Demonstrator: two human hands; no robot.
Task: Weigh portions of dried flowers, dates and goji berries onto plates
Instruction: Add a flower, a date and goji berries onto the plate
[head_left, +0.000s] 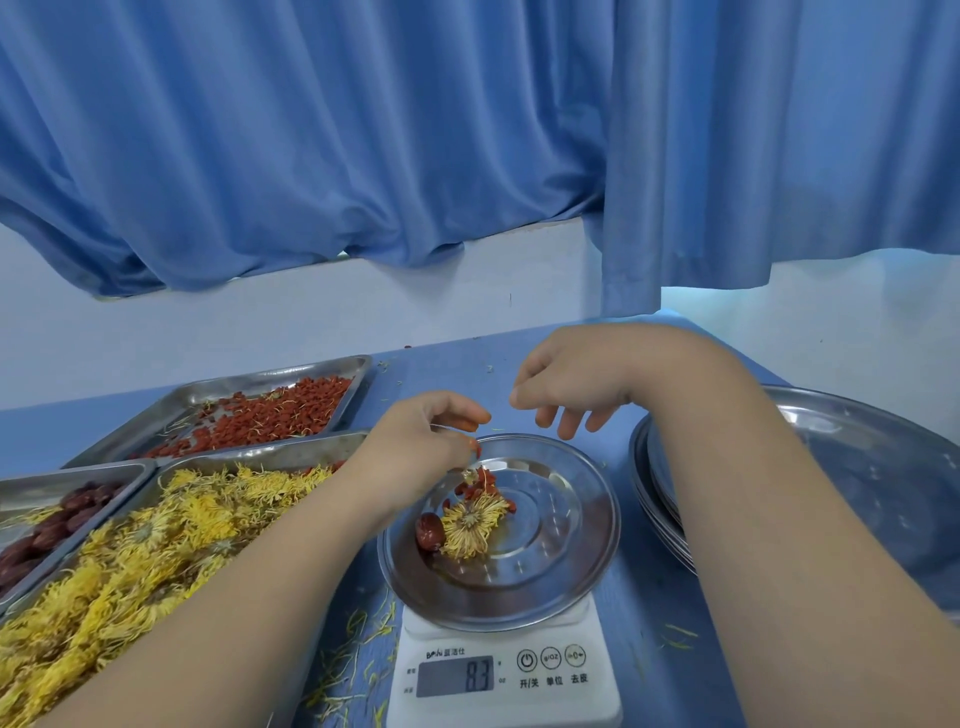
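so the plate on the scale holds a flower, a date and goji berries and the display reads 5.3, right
Not quite. In the head view the display reads 8.3, not 5.3. The rest stands: the plate on the scale holds a flower, a date and goji berries.

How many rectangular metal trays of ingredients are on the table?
3. The goji berry tray is farthest back, the dried chrysanthemum tray lies in front of it, and the red date tray is at the left edge, partly out of frame.
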